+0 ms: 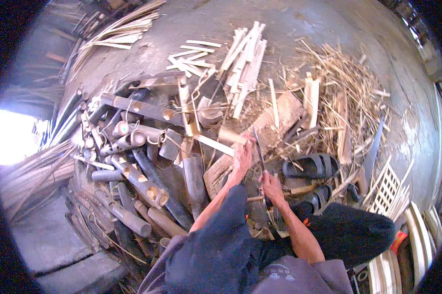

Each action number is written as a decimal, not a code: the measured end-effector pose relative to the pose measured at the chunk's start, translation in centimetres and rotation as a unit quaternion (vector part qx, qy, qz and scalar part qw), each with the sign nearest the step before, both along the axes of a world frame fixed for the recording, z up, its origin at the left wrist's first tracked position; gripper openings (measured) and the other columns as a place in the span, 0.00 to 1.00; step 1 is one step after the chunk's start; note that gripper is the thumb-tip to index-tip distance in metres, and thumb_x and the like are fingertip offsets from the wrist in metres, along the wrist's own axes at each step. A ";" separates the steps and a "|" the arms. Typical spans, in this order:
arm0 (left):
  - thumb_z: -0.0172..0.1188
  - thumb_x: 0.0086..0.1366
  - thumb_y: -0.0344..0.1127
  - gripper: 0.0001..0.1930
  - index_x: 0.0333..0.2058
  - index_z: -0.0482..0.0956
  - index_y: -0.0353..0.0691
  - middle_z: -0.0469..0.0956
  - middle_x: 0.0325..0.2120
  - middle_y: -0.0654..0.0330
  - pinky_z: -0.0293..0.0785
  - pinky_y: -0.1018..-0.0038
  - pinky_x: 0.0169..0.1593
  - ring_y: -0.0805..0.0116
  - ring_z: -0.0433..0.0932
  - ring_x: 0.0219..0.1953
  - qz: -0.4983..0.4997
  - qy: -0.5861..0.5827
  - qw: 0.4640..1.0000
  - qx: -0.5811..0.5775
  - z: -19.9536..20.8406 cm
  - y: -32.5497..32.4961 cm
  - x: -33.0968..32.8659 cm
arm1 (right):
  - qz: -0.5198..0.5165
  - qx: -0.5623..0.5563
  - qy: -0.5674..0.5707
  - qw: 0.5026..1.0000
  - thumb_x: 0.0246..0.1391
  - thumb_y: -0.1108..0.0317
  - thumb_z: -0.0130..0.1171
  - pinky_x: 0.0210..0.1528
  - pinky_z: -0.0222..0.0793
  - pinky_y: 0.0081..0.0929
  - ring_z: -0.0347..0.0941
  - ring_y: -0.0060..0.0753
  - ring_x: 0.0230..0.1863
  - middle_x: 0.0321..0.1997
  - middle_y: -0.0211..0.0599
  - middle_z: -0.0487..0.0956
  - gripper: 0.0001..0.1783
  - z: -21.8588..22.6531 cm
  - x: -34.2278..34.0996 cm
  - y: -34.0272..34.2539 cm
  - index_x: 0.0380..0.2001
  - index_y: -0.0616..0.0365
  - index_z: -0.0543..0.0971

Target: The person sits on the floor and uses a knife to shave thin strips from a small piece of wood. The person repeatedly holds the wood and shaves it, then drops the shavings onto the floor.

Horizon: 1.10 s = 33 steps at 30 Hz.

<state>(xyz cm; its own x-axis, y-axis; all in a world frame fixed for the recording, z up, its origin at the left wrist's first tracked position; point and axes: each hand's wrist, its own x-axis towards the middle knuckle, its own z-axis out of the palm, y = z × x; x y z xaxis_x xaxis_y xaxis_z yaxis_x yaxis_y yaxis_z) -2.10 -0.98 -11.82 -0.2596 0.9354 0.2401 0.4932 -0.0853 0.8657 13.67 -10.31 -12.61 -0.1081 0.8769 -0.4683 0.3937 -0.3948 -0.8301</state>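
Note:
My left hand (pixel 241 158) is closed round a pale split bamboo piece (pixel 232 136), and a flat pale strip (pixel 213 145) juts out leftward beside its fingers. A long, narrow knife (pixel 259 156) points away from me with its handle in my closed right hand (pixel 272 189). Its blade stands close to the fingertips of the left hand; whether it touches the bamboo I cannot tell. Beneath and beyond the hands lies a thick, rough wooden block (pixel 279 120), with a thin pale strip (pixel 274 103) resting on it.
Cut bamboo tubes (pixel 142 181) heap up at my left. Beyond the block lie stacked pale strips (pixel 245 63) and tangled shavings (pixel 351 78). At right are a dark sandal (pixel 311 166), a handsaw (pixel 374 147) and a woven lattice (pixel 385 190).

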 end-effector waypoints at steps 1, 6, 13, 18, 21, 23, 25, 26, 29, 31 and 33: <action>0.45 0.69 0.29 0.10 0.48 0.64 0.38 0.73 0.27 0.60 0.70 0.73 0.30 0.70 0.73 0.27 -0.013 -0.214 0.975 -0.066 2.6 0.3 1.5 | -0.016 0.006 -0.043 0.999 0.66 0.47 0.38 0.23 0.63 0.34 0.69 0.27 0.18 0.14 0.33 0.70 0.29 0.5 1.6 0.1 0.26 0.61 0.73; 0.50 0.67 0.35 0.10 0.45 0.67 0.39 0.68 0.21 0.65 0.67 0.77 0.17 0.75 0.68 0.17 -0.184 -0.362 0.798 -0.445 11.5 -2.0 -5.6 | 0.047 0.052 -0.132 0.989 0.64 0.46 0.37 0.41 0.67 0.53 0.73 0.66 0.36 0.31 0.61 0.77 0.30 7.1 3.7 1.9 0.32 0.64 0.75; 0.47 0.70 0.52 0.25 0.45 0.74 0.31 0.78 0.31 0.52 0.77 0.72 0.33 0.68 0.77 0.24 -0.124 -0.563 0.673 -0.463 13.7 -3.6 -9.0 | 0.096 0.050 -0.155 0.982 0.64 0.45 0.38 0.41 0.67 0.57 0.73 0.67 0.37 0.31 0.62 0.77 0.28 5.9 2.3 2.1 0.32 0.61 0.74; 0.43 0.73 0.45 0.22 0.44 0.73 0.27 0.78 0.30 0.53 0.77 0.69 0.36 0.65 0.77 0.27 0.053 -0.384 0.879 -0.277 11.6 -6.2 -7.2 | 0.077 0.075 -0.159 0.981 0.64 0.47 0.41 0.38 0.66 0.57 0.73 0.68 0.34 0.28 0.62 0.76 0.25 4.4 1.1 1.6 0.32 0.60 0.73; 0.42 0.73 0.42 0.21 0.41 0.74 0.24 0.78 0.31 0.51 0.78 0.69 0.34 0.64 0.79 0.29 0.051 -0.251 0.940 -0.228 13.0 -5.3 -5.3 | 0.105 0.098 -0.107 0.984 0.64 0.53 0.46 0.31 0.63 0.55 0.71 0.69 0.31 0.24 0.62 0.73 0.20 7.7 -0.6 0.5 0.30 0.61 0.71; 0.41 0.73 0.39 0.21 0.39 0.72 0.20 0.79 0.33 0.46 0.80 0.69 0.39 0.59 0.82 0.35 0.059 -0.073 0.966 -0.240 12.9 -4.8 -5.3 | 0.163 0.102 -0.086 0.977 0.63 0.53 0.46 0.31 0.63 0.55 0.71 0.68 0.30 0.23 0.62 0.72 0.20 12.4 -1.7 0.3 0.30 0.61 0.71; 0.41 0.73 0.39 0.21 0.39 0.72 0.20 0.79 0.34 0.44 0.81 0.69 0.42 0.57 0.82 0.39 0.058 -0.193 0.958 -0.206 14.3 -4.3 -3.8 | 0.127 0.110 -0.093 0.981 0.63 0.49 0.45 0.32 0.66 0.56 0.73 0.67 0.30 0.23 0.60 0.74 0.22 10.5 -1.0 0.7 0.30 0.60 0.71; 0.40 0.73 0.39 0.21 0.37 0.72 0.21 0.79 0.33 0.44 0.80 0.68 0.44 0.55 0.82 0.40 0.057 -0.201 0.959 -0.190 13.6 -4.3 -3.7 | 0.119 0.100 -0.117 0.981 0.63 0.47 0.44 0.33 0.68 0.58 0.74 0.67 0.30 0.23 0.60 0.75 0.23 9.3 -0.1 1.5 0.30 0.58 0.71; 0.40 0.73 0.39 0.21 0.36 0.71 0.20 0.79 0.34 0.43 0.80 0.68 0.44 0.55 0.82 0.39 0.056 -0.274 0.939 -0.200 12.6 -3.9 -4.6 | 0.110 0.105 -0.142 0.978 0.62 0.43 0.43 0.33 0.70 0.59 0.75 0.66 0.29 0.22 0.59 0.76 0.26 8.8 -0.5 1.1 0.31 0.57 0.72; 0.40 0.73 0.38 0.20 0.39 0.69 0.19 0.79 0.33 0.39 0.81 0.68 0.42 0.55 0.82 0.38 0.009 -0.050 0.967 -0.249 15.4 -3.8 -3.6 | 0.137 0.109 -0.131 0.976 0.62 0.43 0.42 0.33 0.70 0.58 0.75 0.65 0.30 0.23 0.60 0.76 0.27 10.1 -1.2 0.2 0.30 0.59 0.73; 0.39 0.73 0.39 0.21 0.39 0.69 0.19 0.79 0.33 0.39 0.81 0.68 0.42 0.54 0.82 0.37 0.041 -0.196 0.956 -0.216 14.1 -4.5 -2.9 | 0.106 0.075 -0.142 0.981 0.62 0.43 0.40 0.35 0.71 0.55 0.75 0.65 0.32 0.26 0.60 0.77 0.28 8.9 -0.1 0.3 0.31 0.60 0.73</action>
<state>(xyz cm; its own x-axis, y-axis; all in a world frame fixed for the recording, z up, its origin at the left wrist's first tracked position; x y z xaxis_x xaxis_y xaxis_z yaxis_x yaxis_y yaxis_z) -5.04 -5.52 2.31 -0.3278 0.8980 -0.2936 0.1139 0.3461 0.9313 13.53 -9.98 -3.74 -0.1782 0.9101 -0.3742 0.6782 -0.1619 -0.7168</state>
